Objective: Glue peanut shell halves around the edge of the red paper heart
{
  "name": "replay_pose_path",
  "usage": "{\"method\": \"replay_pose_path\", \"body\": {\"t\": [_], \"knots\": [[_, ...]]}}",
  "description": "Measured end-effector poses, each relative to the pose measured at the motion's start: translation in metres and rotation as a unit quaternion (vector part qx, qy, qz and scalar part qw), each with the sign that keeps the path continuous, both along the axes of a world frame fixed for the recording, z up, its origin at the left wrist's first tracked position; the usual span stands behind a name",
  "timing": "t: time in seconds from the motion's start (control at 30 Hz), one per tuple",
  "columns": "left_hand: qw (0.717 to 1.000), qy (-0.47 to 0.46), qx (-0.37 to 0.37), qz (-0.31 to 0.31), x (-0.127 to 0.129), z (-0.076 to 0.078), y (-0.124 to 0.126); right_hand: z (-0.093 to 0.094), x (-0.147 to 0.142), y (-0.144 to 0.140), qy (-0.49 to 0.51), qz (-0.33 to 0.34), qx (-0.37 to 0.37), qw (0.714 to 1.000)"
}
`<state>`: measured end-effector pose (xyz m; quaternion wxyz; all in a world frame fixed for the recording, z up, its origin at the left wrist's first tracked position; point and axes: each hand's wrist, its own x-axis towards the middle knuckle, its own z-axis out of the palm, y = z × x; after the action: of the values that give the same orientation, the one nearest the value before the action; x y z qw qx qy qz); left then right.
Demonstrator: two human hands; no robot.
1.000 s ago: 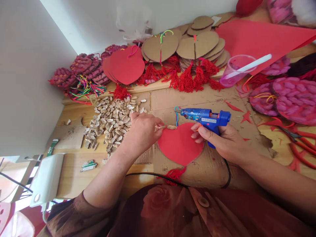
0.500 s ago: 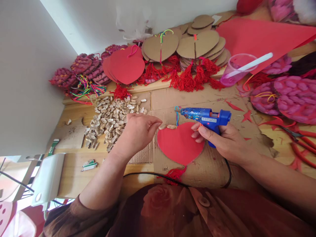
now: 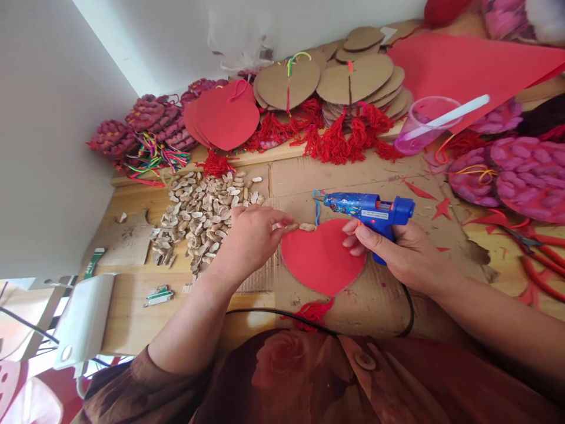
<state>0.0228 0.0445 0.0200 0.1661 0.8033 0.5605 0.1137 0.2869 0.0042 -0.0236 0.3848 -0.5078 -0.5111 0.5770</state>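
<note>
A red paper heart (image 3: 322, 259) on a cardboard backing lies in front of me, with a red tassel (image 3: 309, 315) at its point and a blue cord (image 3: 317, 212) at its top. Along its upper left edge sit two peanut shells (image 3: 307, 227). My left hand (image 3: 258, 235) has thumb and forefinger closed about the left one of these, at the heart's edge. In my right hand (image 3: 397, 250) is a blue glue gun (image 3: 353, 204), its small red light lit. The nozzle points left, above the heart's top near the blue cord.
Loose peanut shells (image 3: 198, 212) are heaped left of the heart. Behind stand stacked cardboard hearts (image 3: 353, 79), red hearts (image 3: 227, 118) and a pink cup (image 3: 424, 126). Red-handled scissors (image 3: 545, 265) lie at right. A black cable (image 3: 265, 310) crosses the front.
My left hand has shifted slightly right, its thumb and forefinger now around the left peanut shell. My right hand and the glue gun have hardly moved.
</note>
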Motion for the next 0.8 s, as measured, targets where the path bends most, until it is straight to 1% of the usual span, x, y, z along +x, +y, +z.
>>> {"method": "replay_pose_path", "body": {"t": [0.17,0.47,0.6,0.8], "knots": [[1.000,0.003,0.000,-0.001,-0.0002,-0.0003,-0.0008,-0.0013,0.0000,0.0001,0.003,-0.003,-0.004,1.000],[1.000,0.013,-0.022,0.015,0.0051,0.0044,-0.0020,-0.0021,0.0006,0.0002,0.002,-0.003,-0.003,1.000],[0.999,0.018,-0.027,0.025,0.0052,0.0035,-0.0017,-0.0010,0.0002,-0.0003,0.001,-0.003,-0.005,1.000],[0.999,0.023,-0.017,0.023,0.0019,0.0003,-0.0004,0.0000,0.0011,-0.0009,-0.002,-0.001,0.003,1.000]]}}
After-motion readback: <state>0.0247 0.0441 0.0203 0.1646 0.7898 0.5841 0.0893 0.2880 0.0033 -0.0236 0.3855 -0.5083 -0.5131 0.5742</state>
